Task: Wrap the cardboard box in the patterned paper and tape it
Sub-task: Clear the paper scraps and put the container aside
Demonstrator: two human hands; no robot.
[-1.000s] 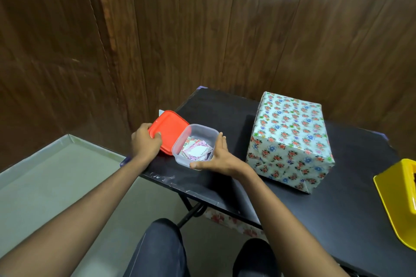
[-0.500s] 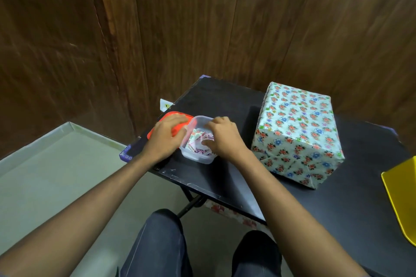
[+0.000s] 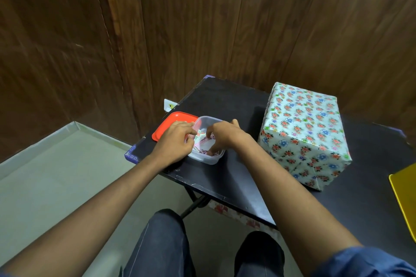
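- Two hands work at a clear plastic tub (image 3: 208,159) near the left edge of the black table (image 3: 225,101).
- The left hand (image 3: 176,143) has its fingers curled at the tub's near-left rim; whether they pinch anything cannot be told.
- The right hand (image 3: 222,136) dips curled fingers among the paper scraps (image 3: 202,143) inside; its hold is unclear.
- The wrapped box (image 3: 302,132) stands just right of the right hand, apart from it.
- An orange lid (image 3: 167,125) lies beside the tub.

Dim, soft light; wide-angle edge distortion
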